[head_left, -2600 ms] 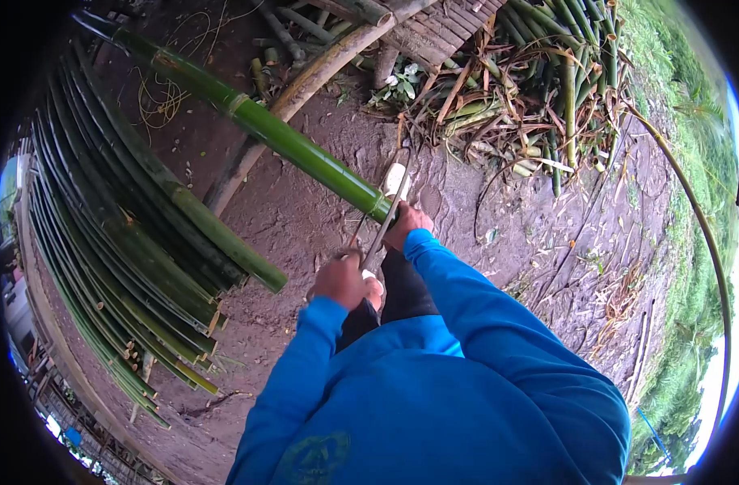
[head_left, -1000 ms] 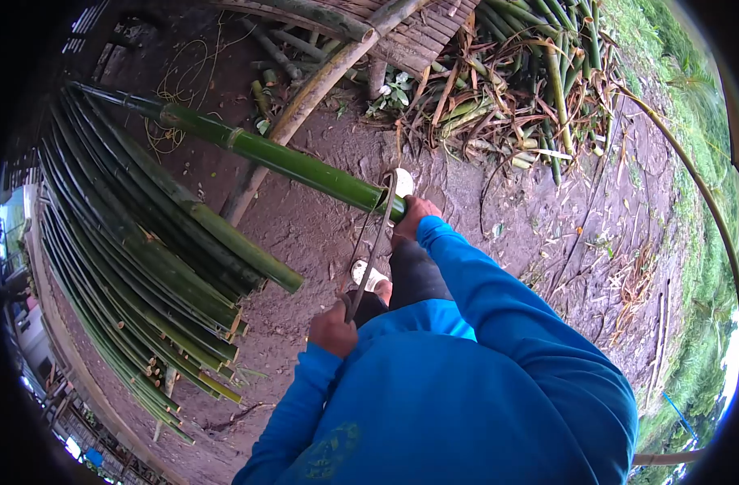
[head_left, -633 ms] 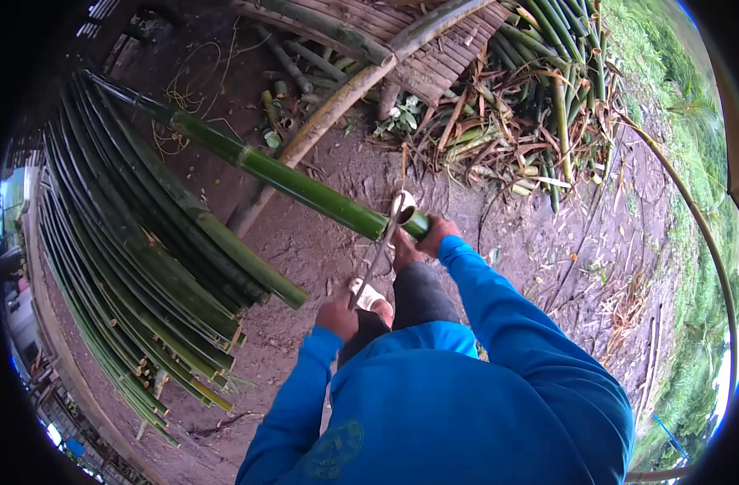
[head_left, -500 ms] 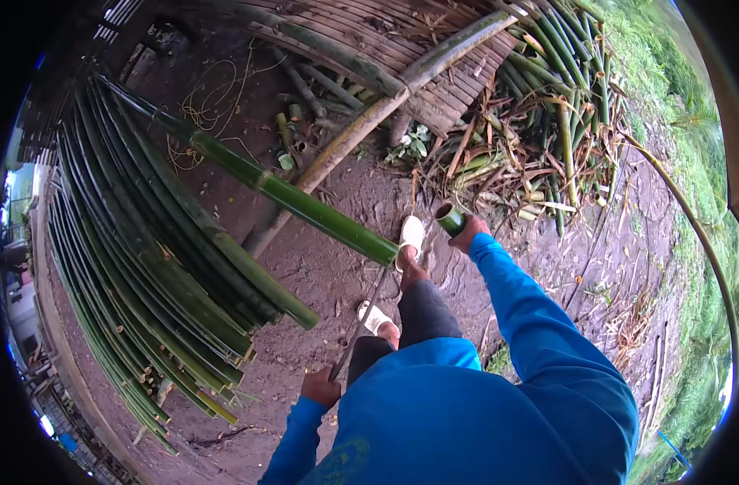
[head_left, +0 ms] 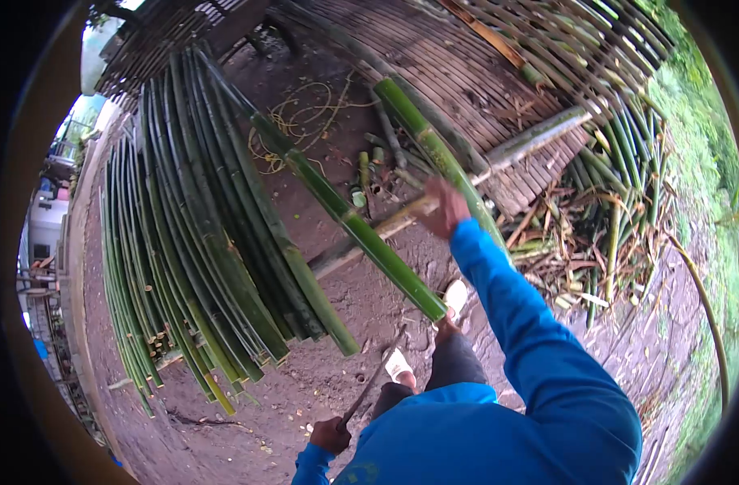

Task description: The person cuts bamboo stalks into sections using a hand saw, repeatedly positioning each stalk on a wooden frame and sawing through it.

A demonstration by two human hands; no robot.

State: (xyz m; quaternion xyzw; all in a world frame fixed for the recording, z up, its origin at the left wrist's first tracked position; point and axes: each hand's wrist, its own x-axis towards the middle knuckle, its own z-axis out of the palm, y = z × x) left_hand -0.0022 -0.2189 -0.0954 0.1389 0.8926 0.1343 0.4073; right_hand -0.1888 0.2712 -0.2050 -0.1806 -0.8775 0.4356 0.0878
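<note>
My left hand (head_left: 331, 436) is closed round the handle of a machete (head_left: 371, 390), whose long dark blade points forward past my shoe. My right hand (head_left: 445, 210) is stretched out ahead, smeared by motion, its fingers seemingly apart. Just right of it, a cut green bamboo length (head_left: 424, 133) slants past the wrist, partly hidden by the sleeve; the fingers do not appear to wrap round it. Between my hands, a long bamboo pole (head_left: 377, 246) slopes down from the back left, its cut end close to my leg.
Many bamboo poles (head_left: 216, 234) lie side by side at left. A bamboo rail (head_left: 337, 257) crosses beneath the long pole. Ahead are a slatted platform (head_left: 458, 73) and yellow cord (head_left: 305, 121). Cut bamboo and husks (head_left: 596, 218) are heaped at right. The ground is muddy.
My right hand has swung forward and up from beside my knee. The bamboo it gripped, earlier seen end-on, now shows lengthwise beside the hand. My left hand still grips the machete; the view has shifted.
</note>
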